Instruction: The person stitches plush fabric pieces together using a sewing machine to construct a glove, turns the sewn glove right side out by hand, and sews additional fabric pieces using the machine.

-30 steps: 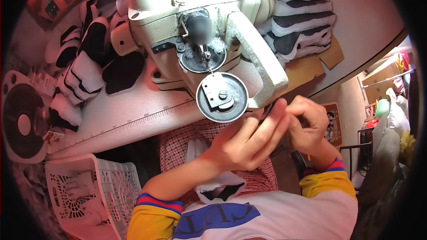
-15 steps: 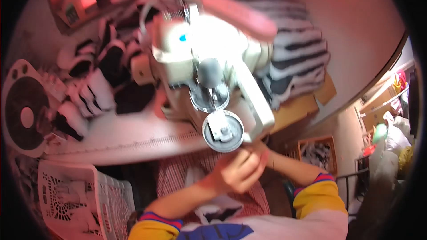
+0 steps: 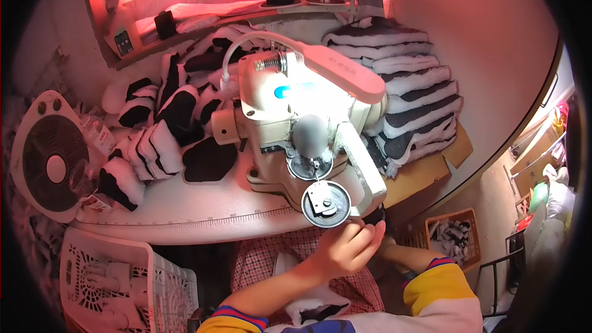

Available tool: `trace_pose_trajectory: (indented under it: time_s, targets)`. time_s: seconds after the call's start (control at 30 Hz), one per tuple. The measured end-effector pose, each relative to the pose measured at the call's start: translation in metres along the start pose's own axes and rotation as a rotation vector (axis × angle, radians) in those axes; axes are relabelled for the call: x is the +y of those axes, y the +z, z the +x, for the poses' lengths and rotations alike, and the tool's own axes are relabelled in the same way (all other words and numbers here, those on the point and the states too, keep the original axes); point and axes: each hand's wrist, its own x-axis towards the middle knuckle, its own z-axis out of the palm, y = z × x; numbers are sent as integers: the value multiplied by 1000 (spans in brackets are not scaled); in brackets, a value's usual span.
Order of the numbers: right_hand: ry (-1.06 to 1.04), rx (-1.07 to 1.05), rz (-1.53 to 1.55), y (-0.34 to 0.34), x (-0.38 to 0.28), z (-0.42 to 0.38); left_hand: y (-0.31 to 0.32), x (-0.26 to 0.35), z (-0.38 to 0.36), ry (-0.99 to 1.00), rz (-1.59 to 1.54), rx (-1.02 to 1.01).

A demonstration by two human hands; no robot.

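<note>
My left hand (image 3: 350,248) is just below the round metal disc (image 3: 326,204) of the cream sewing machine (image 3: 262,89). Its fingers are pinched together, and what they hold, if anything, is too small to make out. Behind it to the right is my right hand (image 3: 387,243), with its fingers mostly hidden. A small dark thing (image 3: 375,214) shows above the hands, at the foot of the machine's arm. On the checked cloth (image 3: 250,262) over my lap lies a white fluffy piece with a dark patch (image 3: 317,309).
Black-and-white fluffy pieces (image 3: 176,108) lie left of the machine, with a tall stack (image 3: 419,86) at right on cardboard (image 3: 419,179). A fan (image 3: 49,157) stands at far left above a white basket (image 3: 145,280). An orange crate (image 3: 475,237) sits at lower right.
The head view has shifted, so the machine sits lower and farther right, and more window shows. My right hand has moved from beside the left hand's fingertips to lower behind it.
</note>
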Motion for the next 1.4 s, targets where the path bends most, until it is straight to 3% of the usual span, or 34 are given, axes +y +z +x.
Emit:
trace_pose_trajectory:
  time_s: [0.07, 0.1, 0.13, 0.17, 0.2, 0.27, 0.33, 0.37, 0.43, 0.47, 0.5, 0.57, 0.6, 0.63, 0.7, 0.9, 1.4]
  targets:
    - [55, -132, -16, 35, -1, -15, 4, -2, 1, -11, -19, 19]
    - [195, -376, 24, 43, 5, -6, 7, -3, 0, -14, -32, 35]
    - [285, -387, 113, 29, 11, -19, 9, -4, -1, -20, -28, 39]
    - [168, -243, -60, 41, 22, -26, 14, -5, -4, -29, -5, 58]
    - [254, -269, 165, 13, 28, -39, 19, -5, -8, -38, 12, 71]
    - [281, -69, 316, -77, 27, -86, 25, -4, -14, -86, -22, 59]
    - [275, 305, 489, -98, 36, -112, 35, -6, -19, -127, -61, 88]
    - [282, 555, 851, -139, 26, -139, 33, -4, -19, -146, -53, 56]
    - [101, 494, 1538, -176, 19, -171, 35, 6, -17, -222, 28, 71]
    - [82, 317, 1760, -198, 16, -190, 36, 8, -15, -245, 18, 74]
    - [105, 310, 1771, -203, 9, -200, 35, 9, -15, -275, 9, 53]
    - [-216, 223, 2304, -208, -10, -214, 39, 8, -17, -285, 16, 83]
    - [-273, 229, 2367, -216, -20, -219, 42, 6, -20, -281, 3, 100]
    - [-267, 228, 2373, -219, -24, -220, 40, 6, -20, -282, -2, 95]
    - [-623, 178, 2413, -223, -31, -222, 35, 7, -18, -299, 30, 15]
    - [-545, 152, 2291, -247, -46, -237, 41, 3, -24, -281, 46, 94]
    - [-451, 473, 2252, -261, -61, -228, 41, 2, -25, -248, 2, 98]
